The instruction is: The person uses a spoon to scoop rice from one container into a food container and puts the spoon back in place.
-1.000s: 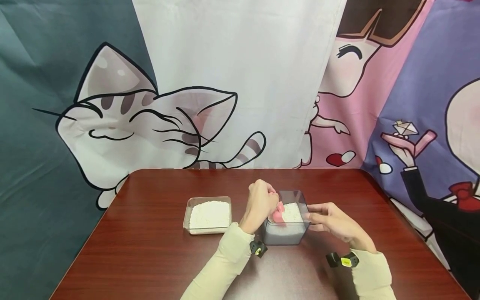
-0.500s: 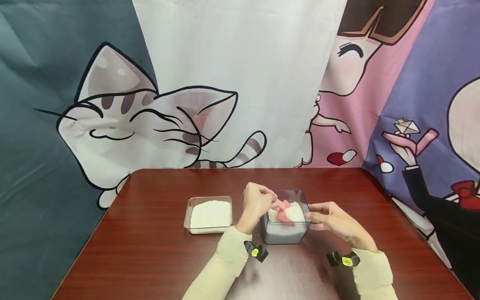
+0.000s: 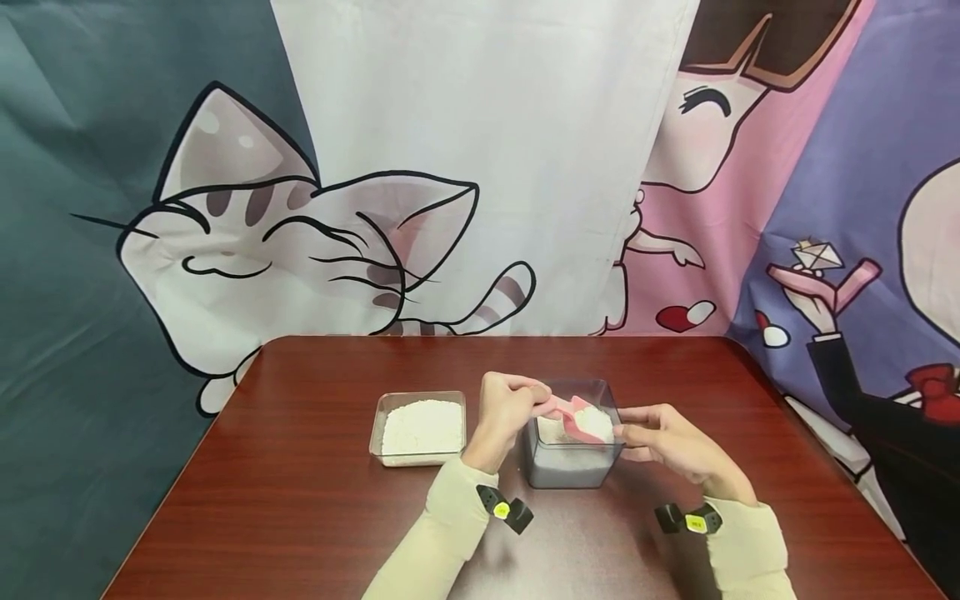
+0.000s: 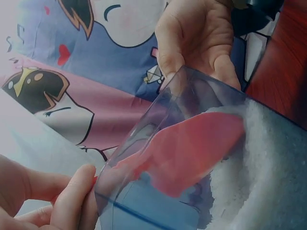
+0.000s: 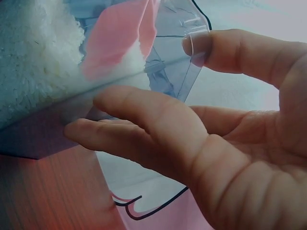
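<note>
A pink scoop [image 3: 583,423] is in my left hand [image 3: 506,412], pinched by its handle between thumb and fingers. Its bowl sits inside a clear grey-blue plastic container [image 3: 570,471] holding white rice [image 5: 36,62]. In the left wrist view the scoop [image 4: 196,148] is seen through the container wall, against the rice; how much it carries is hard to tell. My right hand [image 3: 663,437] grips the container at its right side. In the right wrist view the thumb lies at one wall near the rim and the fingers lie along another.
Left of the container stands a shallow clear tray [image 3: 390,457] heaped with white grains. Both stand on a reddish-brown wooden table [image 3: 300,517]. A cartoon-printed cloth [image 3: 480,125] hangs behind the table's far edge.
My left hand has shifted slightly left and rotated, so the scoop's bowl tilts from steep to flatter and moves right inside the container. The right hand stays in place.
</note>
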The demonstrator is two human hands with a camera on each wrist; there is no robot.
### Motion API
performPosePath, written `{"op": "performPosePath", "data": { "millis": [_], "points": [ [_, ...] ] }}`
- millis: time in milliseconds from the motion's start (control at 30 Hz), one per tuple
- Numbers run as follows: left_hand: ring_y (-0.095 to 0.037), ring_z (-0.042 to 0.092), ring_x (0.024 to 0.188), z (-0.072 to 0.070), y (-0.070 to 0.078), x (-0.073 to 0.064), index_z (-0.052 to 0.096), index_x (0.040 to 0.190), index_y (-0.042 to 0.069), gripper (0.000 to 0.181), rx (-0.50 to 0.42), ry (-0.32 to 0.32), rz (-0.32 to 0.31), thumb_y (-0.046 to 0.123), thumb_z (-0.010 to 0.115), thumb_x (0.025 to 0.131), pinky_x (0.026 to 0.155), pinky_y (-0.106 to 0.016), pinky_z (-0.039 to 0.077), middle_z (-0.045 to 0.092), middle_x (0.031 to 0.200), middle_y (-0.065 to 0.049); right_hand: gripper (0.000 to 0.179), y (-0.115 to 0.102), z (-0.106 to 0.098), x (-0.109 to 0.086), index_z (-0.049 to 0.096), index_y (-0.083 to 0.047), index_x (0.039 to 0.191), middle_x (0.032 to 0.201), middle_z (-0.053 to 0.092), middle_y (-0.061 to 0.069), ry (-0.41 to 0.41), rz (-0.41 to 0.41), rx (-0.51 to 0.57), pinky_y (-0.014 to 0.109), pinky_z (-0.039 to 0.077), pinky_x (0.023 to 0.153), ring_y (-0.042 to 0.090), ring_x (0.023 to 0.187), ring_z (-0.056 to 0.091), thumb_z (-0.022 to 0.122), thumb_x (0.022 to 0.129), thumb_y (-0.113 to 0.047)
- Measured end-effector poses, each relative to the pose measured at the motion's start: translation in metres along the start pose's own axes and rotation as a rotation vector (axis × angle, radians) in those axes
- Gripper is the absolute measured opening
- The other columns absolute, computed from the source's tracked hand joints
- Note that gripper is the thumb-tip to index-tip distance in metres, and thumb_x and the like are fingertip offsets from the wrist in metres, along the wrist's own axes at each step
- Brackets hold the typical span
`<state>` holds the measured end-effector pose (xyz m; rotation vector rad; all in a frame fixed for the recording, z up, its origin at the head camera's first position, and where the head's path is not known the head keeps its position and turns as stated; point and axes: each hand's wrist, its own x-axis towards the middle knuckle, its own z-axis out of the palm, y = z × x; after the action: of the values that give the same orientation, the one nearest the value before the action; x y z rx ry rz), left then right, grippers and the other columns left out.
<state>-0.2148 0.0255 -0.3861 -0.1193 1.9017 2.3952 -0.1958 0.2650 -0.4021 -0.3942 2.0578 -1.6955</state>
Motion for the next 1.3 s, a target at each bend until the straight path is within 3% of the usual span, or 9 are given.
{"op": "performPosePath", "data": {
  "millis": [267,367,400,567,600,633,800,1000,1300],
  "points": [
    [-0.021,0.066,0.063,-0.011,-0.017,0.006,0.065,0.08,-0.018,0.01,-0.152,-0.033,0.12,-0.012,0.063,0.072,0.064,-0.033,0.058,0.064,0.072,-0.018,0.051,-0.001,0.0,-0.001,0.035,0.021,0.128,0.119,0.054,0.025,-0.019,-0.024,0.025,0.041,0.051,0.087,0.028,0.102,0.06,0.055,0.091,-0.008],
    [-0.023,0.066,0.063,-0.015,-0.019,0.006,0.064,0.082,-0.02,0.012,-0.211,-0.051,0.111,-0.013,0.062,0.072,0.066,-0.034,0.058,0.064,0.072,-0.019,0.051,-0.001,-0.001,-0.001,0.034,0.02,0.128,0.119,0.055,0.024,-0.026,-0.026,0.028,0.042,0.05,0.087,0.028,0.101,0.06,0.054,0.091,-0.008],
    [-0.024,0.067,0.063,-0.018,-0.035,0.018,0.064,0.082,-0.019,0.011,-0.219,-0.059,0.137,-0.013,0.062,0.073,0.066,-0.034,0.058,0.064,0.073,-0.02,0.051,-0.002,-0.001,-0.001,0.035,0.02,0.128,0.119,0.055,0.024,-0.029,-0.024,0.031,0.043,0.05,0.088,0.028,0.101,0.06,0.054,0.091,-0.008],
    [-0.032,0.067,0.066,-0.019,-0.029,0.01,0.061,0.088,-0.023,0.017,-0.238,-0.043,0.123,-0.014,0.06,0.074,0.071,-0.038,0.057,0.063,0.076,-0.025,0.051,-0.003,0.001,-0.001,0.036,0.019,0.129,0.12,0.054,0.023,-0.015,-0.001,0.032,0.044,0.049,0.088,0.027,0.102,0.059,0.055,0.091,-0.01],
    [-0.032,0.067,0.066,-0.021,-0.045,0.021,0.062,0.086,-0.022,0.014,-0.247,-0.05,0.159,-0.014,0.06,0.074,0.069,-0.038,0.057,0.063,0.077,-0.025,0.052,-0.003,0.001,-0.001,0.036,0.019,0.129,0.119,0.055,0.023,-0.01,0.003,0.03,0.044,0.049,0.088,0.028,0.103,0.059,0.056,0.091,-0.01],
    [-0.034,0.067,0.065,-0.02,-0.033,0.011,0.061,0.087,-0.022,0.016,-0.258,-0.047,0.14,-0.013,0.061,0.074,0.07,-0.039,0.057,0.063,0.076,-0.025,0.052,-0.003,0.001,-0.001,0.036,0.018,0.129,0.12,0.055,0.022,-0.005,0.009,0.027,0.044,0.05,0.088,0.028,0.103,0.059,0.056,0.091,-0.011],
    [-0.03,0.067,0.064,-0.028,-0.061,0.026,0.066,0.084,-0.014,0.01,-0.295,-0.099,0.216,-0.009,0.062,0.077,0.067,-0.037,0.058,0.064,0.074,-0.02,0.054,-0.003,0.0,-0.002,0.037,0.015,0.131,0.123,0.054,0.021,0.004,0.032,0.003,0.046,0.048,0.09,0.03,0.108,0.057,0.057,0.091,-0.015],
    [-0.025,0.066,0.061,-0.025,-0.021,-0.005,0.055,0.093,-0.028,0.023,-0.347,-0.048,0.091,-0.014,0.058,0.075,0.071,-0.041,0.056,0.061,0.072,-0.017,0.05,-0.001,-0.001,-0.002,0.036,0.017,0.13,0.123,0.054,0.023,-0.027,-0.003,0.021,0.044,0.049,0.089,0.033,0.11,0.054,0.054,0.092,-0.012],
    [-0.025,0.066,0.063,-0.034,-0.017,-0.007,0.058,0.092,-0.024,0.017,-0.433,-0.033,0.033,-0.018,0.055,0.076,0.073,-0.044,0.056,0.06,0.075,-0.018,0.044,-0.002,0.0,-0.001,0.043,0.013,0.128,0.125,0.048,0.032,-0.025,0.0,0.044,0.041,0.051,0.088,0.041,0.113,0.05,0.053,0.092,-0.011]
  ]
}}
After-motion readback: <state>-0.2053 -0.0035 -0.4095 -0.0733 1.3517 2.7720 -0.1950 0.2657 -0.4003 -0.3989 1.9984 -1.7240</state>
